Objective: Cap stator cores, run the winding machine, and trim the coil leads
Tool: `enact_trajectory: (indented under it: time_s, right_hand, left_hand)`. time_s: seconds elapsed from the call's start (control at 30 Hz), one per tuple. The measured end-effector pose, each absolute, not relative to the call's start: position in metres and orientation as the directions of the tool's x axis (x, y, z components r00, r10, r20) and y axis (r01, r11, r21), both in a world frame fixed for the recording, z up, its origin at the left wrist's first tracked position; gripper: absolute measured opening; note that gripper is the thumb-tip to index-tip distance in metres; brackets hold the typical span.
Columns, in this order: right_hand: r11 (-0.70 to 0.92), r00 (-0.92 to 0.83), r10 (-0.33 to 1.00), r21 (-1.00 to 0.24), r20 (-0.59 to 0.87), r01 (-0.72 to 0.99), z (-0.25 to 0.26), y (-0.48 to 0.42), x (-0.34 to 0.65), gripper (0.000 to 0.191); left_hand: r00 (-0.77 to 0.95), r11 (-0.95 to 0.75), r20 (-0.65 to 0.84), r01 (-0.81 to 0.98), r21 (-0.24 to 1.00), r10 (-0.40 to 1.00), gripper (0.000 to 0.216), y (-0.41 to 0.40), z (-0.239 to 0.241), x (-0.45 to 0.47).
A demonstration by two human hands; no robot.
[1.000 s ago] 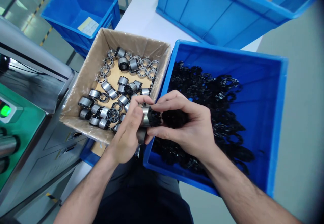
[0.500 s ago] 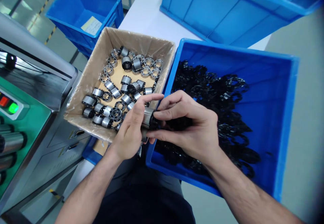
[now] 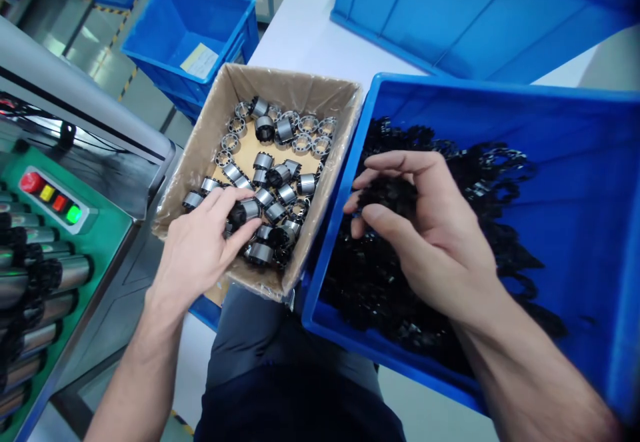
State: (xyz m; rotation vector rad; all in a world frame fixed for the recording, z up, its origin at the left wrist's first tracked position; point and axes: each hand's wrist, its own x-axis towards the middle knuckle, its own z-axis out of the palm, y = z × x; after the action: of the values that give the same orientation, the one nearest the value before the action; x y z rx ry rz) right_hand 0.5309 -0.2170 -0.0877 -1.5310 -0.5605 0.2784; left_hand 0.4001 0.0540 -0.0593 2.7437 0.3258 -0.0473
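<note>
Inside the plastic-lined cardboard box [image 3: 200, 135], my left hand [image 3: 205, 235] has thumb and fingers around a short metal core with a black end [image 3: 245, 212]. Silvery cores with black slotted ends [image 3: 261, 253] lie around and below it, some on their sides. Above the blue bin, my right hand [image 3: 435, 222] is curled, palm inward, around a small cluster of black ring-shaped parts [image 3: 393, 192]. Their exact number is hidden. Beneath it, a heap of similar black parts [image 3: 400, 302] covers much of the bin floor.
The blue bin [image 3: 575, 242] stands right against the cardboard box. Behind is another large blue bin [image 3: 450, 22] on the white table [image 3: 300, 22]. Blue crates [image 3: 200, 29] stand at back left. On the left, a green machine surface [image 3: 107, 222] carries metal cylinders and a button panel [image 3: 55, 202].
My hands have separated. The left has carried the core left and down into the cardboard box; the right has left the core and moved rightward over the blue bin. The view has shifted.
</note>
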Motion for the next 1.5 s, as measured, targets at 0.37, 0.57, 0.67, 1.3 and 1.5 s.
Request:
enact_trajectory:
  time_s: [0.37, 0.57, 0.67, 1.3, 1.5]
  right_hand:
    - [0.096, 0.762, 0.621, -0.982, 0.187, 0.162, -0.080, -0.208, 0.523, 0.030]
    - [0.180, 0.785, 0.602, -0.983, 0.148, 0.047, -0.076, -0.209, 0.527, 0.035]
    - [0.202, 0.801, 0.555, -0.970, 0.225, 0.133, -0.079, -0.207, 0.525, 0.038]
    - [0.038, 0.823, 0.533, -0.977, 0.198, 0.211, -0.091, -0.200, 0.520, 0.038]
    - [0.027, 0.831, 0.517, -0.974, 0.206, 0.224, -0.091, -0.198, 0.517, 0.039]
  left_hand:
    - [0.930, 0.060, -0.219, 0.210, 0.976, 0.296, 0.037, 0.036, -0.066, 0.414]
    - [0.885, 0.393, -0.385, 0.267, 0.880, 0.262, 0.071, -0.023, -0.074, 0.434]
    - [0.903, 0.368, -0.317, 0.200, 0.908, 0.291, 0.068, -0.037, -0.082, 0.430]
    - [0.931, 0.302, -0.295, 0.224, 0.927, 0.215, 0.074, -0.043, -0.092, 0.422]
    - [0.935, 0.293, -0.282, 0.214, 0.932, 0.217, 0.074, -0.044, -0.092, 0.423]
